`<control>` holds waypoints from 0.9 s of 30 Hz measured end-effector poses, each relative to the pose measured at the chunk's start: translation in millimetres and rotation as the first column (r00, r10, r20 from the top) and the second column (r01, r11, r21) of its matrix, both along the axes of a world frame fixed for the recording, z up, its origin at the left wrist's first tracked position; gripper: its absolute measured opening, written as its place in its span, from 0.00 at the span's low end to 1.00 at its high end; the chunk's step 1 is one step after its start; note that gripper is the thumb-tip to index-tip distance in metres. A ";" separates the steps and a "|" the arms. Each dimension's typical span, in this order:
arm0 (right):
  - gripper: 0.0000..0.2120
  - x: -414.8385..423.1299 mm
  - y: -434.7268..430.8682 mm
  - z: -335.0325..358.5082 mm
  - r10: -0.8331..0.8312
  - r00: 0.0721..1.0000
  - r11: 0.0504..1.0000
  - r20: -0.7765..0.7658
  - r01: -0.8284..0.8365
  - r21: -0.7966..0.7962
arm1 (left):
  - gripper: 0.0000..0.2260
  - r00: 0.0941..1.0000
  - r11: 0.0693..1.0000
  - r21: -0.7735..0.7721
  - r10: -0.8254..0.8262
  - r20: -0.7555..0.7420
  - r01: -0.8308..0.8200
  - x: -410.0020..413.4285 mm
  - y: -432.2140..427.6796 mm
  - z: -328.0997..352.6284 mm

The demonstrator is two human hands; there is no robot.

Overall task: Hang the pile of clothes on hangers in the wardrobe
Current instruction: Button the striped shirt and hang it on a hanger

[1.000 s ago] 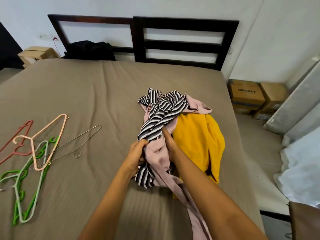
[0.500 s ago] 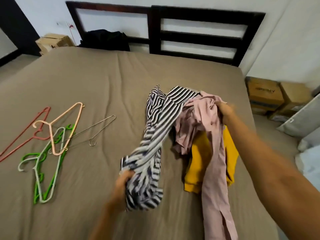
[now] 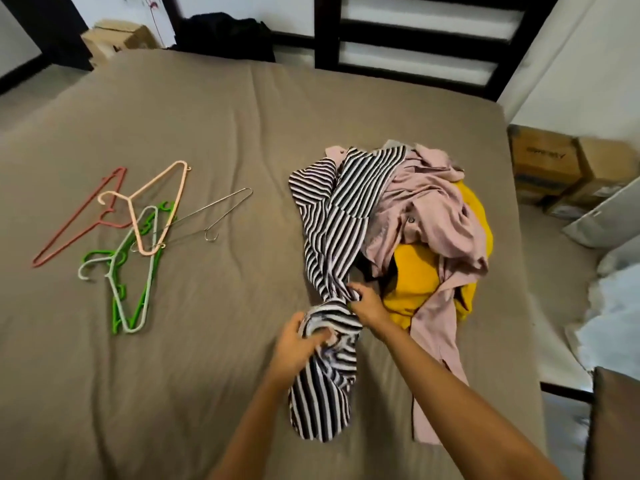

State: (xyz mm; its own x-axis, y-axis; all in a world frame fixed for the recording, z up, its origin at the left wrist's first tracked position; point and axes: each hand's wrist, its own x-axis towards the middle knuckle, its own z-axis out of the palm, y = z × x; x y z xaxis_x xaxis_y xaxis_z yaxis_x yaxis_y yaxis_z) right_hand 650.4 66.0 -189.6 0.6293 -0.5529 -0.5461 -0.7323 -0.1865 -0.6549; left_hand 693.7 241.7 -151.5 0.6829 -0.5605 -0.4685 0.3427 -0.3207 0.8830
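Observation:
A black-and-white striped garment stretches down the middle of the bed. My left hand grips its bunched lower part and my right hand pinches it just above. Beside it on the right, a pink shirt lies crumpled over a yellow garment. Several hangers lie on the left of the bed: a red one, a peach one, a green one, a pale mint one and a wire one.
A dark slatted headboard stands at the far end with black clothing against it. Cardboard boxes sit on the floor to the right, another box at the far left. White bedding lies at the right edge.
My right hand let go of the pink shirt, which dropped back onto the yellow garment, and came down to the striped garment. My left hand kept its hold on the striped garment.

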 end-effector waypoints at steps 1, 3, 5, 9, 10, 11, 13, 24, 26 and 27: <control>0.08 -8.6 8.6 12.5 0.051 0.993 0.998 -0.105 -0.047 0.038 | 0.11 0.994 0.997 0.035 0.069 0.082 -0.072 6.9 8.6 2.1; 0.10 -26.7 28.5 51.9 0.384 0.850 0.907 -0.362 -0.275 0.318 | 0.11 0.973 0.991 0.098 0.068 0.222 -0.092 16.8 23.9 15.5; 0.15 -43.6 37.4 90.3 0.628 0.655 0.734 -0.420 -0.319 0.599 | 0.10 0.948 0.990 0.139 -0.070 0.310 0.027 19.4 34.8 29.8; 0.26 -75.0 33.8 113.1 0.393 0.915 0.860 -0.090 -0.331 0.389 | 0.08 0.942 0.966 0.145 -0.245 0.229 0.216 9.9 46.2 67.0; 0.29 -84.3 36.3 117.5 0.290 0.952 0.906 0.098 -0.306 0.293 | 0.08 0.954 0.966 0.124 -0.246 0.172 0.226 6.1 47.5 76.5; 0.32 -93.3 42.9 123.7 0.243 0.936 0.919 0.256 -0.307 0.248 | 0.08 0.962 0.967 0.084 -0.249 0.112 0.240 0.8 48.4 86.6; 0.36 -104.8 64.9 132.5 0.307 0.889 0.909 0.339 -0.379 0.173 | 0.08 0.962 0.963 0.008 -0.268 0.043 0.268 -10.4 47.8 106.2; 0.12 -189.6 90.7 183.6 -0.045 0.948 0.898 0.314 -0.100 0.430 | 0.27 0.345 0.722 0.531 -0.685 0.642 0.444 -42.6 91.6 130.3; 0.09 -214.2 83.3 205.5 -0.007 0.932 0.941 0.361 -0.117 0.319 | 0.16 0.291 0.758 0.525 -0.641 0.710 0.387 -52.9 95.8 131.6; 0.08 -226.9 79.9 216.0 0.030 0.921 0.975 0.389 -0.113 0.191 | 0.13 0.322 0.812 0.484 -0.577 0.751 0.325 -54.9 97.7 133.8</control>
State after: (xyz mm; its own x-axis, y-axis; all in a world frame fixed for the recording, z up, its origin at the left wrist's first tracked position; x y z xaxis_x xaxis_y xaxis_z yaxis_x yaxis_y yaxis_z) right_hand 423.5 146.0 26.4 0.8458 -0.4002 -0.3528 -0.4084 -0.0603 -0.9108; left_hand 638.9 339.4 -17.7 0.4538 -0.8905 0.0312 -0.7794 -0.3797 0.4984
